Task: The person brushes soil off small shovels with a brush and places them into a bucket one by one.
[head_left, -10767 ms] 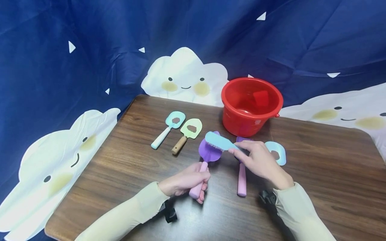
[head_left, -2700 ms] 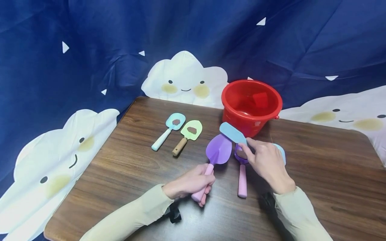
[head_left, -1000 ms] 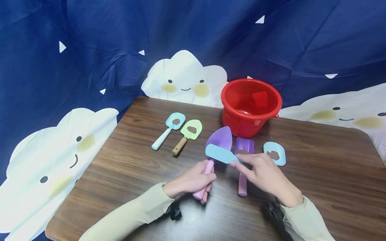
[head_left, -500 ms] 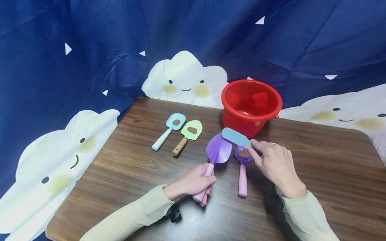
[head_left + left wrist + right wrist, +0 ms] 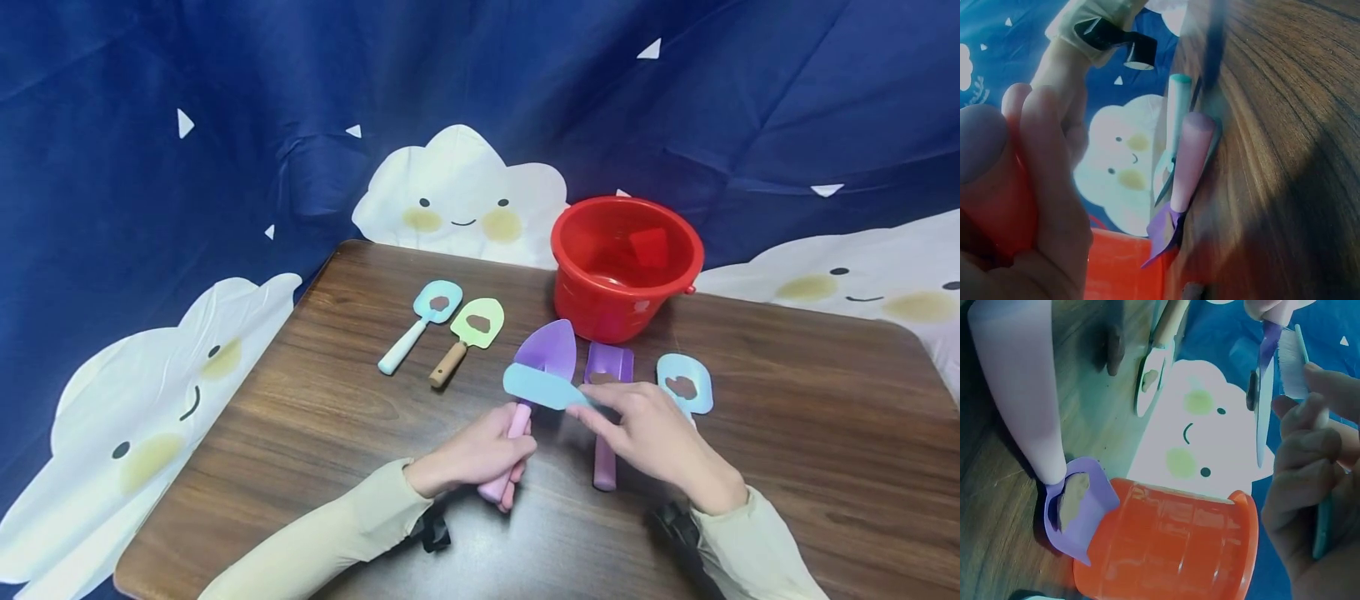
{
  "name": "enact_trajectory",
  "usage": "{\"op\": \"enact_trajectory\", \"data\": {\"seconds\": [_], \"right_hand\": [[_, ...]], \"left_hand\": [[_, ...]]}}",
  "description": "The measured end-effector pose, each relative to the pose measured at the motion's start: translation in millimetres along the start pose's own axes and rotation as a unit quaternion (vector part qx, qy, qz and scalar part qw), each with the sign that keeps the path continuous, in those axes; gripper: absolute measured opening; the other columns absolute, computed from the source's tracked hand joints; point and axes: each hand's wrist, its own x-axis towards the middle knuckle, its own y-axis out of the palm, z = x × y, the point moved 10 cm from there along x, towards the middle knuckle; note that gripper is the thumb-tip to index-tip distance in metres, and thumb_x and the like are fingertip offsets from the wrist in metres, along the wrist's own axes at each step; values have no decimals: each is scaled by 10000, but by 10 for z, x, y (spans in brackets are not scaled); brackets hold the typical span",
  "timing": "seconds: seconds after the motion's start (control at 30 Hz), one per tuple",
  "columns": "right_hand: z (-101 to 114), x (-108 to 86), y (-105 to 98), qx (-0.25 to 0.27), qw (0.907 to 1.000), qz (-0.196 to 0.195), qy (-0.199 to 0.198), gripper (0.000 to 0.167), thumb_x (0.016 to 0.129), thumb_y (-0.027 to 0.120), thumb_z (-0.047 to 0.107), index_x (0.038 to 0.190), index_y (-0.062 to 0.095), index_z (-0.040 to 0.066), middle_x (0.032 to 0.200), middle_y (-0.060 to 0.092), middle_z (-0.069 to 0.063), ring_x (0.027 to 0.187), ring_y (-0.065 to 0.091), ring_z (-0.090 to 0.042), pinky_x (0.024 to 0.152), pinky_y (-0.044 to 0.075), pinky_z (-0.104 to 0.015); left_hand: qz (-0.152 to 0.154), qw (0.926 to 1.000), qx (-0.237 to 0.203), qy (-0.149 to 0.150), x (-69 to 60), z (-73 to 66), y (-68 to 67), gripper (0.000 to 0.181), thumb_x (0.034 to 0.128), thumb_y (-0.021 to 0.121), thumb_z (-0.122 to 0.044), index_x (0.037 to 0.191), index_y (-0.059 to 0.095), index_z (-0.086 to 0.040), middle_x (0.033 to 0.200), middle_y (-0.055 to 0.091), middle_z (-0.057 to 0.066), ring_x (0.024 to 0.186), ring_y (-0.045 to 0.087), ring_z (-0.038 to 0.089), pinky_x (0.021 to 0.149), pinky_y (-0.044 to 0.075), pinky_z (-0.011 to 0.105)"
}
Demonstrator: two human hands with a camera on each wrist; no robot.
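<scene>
My left hand (image 5: 480,450) grips the pink handle of a garden trowel (image 5: 551,346), its purple blade lifted and pointing away from me. In my right hand (image 5: 652,433) is a light blue brush (image 5: 543,386), pinched at its handle between thumb and fingers. The brush lies across the lower part of the trowel's blade in the head view. Its pale bristles (image 5: 1291,362) show beside the blade in the right wrist view; whether they touch it I cannot tell. A second purple scoop (image 5: 611,362) with a pink handle lies under my right hand, a brown patch on it.
On the brown table (image 5: 300,433), a blue trowel (image 5: 427,308) and a green trowel (image 5: 476,323) lie to the left. Another blue trowel (image 5: 697,383) lies at the right, partly covered by my hand. Each bears a brown patch. A red bucket (image 5: 603,312) stands behind the scoops.
Over the last second the brush goes from the blade's lower part to its upper right edge and back down-left. Earlier the brush was over the blade too. The left hand keeps its grip, barely moving lately.
</scene>
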Motion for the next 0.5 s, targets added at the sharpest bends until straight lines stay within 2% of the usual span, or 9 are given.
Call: {"op": "enact_trajectory", "data": {"seconds": [0.1,0.2,0.33,0.4,0.5], "right_hand": [[-45,5,-8,-105,9998,1,145,334,789,774,261,1084,738,109,926,756,-37,765,710,-157,637,572,-328],[-92,13,-72,-416,9986,-255,193,307,779,778,262,1049,747,119,852,753,-41,706,699,-183,551,526,-309],[-142,15,-217,-868,9925,-850,127,266,745,799,247,968,751,112,650,678,-17,511,526,-127,457,376,-246],[-178,10,-288,-1052,9883,-1093,170,251,745,796,235,953,744,106,568,599,-7,484,423,-118,446,341,-250],[-255,-8,-367,-1195,9836,-1280,433,267,765,776,230,1004,737,116,527,528,7,485,376,-120,426,303,-250]], "left_hand": [[18,10000,83,16,-8,-6,7,82,895,483,-82,940,437,-32,544,513,58,347,567,218,351,509,356],[18,9997,249,35,-21,-15,12,72,899,487,-89,933,446,-42,544,521,56,355,578,218,350,507,348],[-53,9988,488,62,-33,-22,7,54,887,486,-91,910,457,-53,536,531,48,354,583,211,348,501,330],[-69,9987,510,57,-37,-20,7,48,880,483,-88,901,458,-53,532,531,47,351,582,210,348,502,332],[-9,9989,472,28,-45,-13,23,49,879,483,-91,898,458,-53,533,530,49,351,581,214,357,510,351]]}}
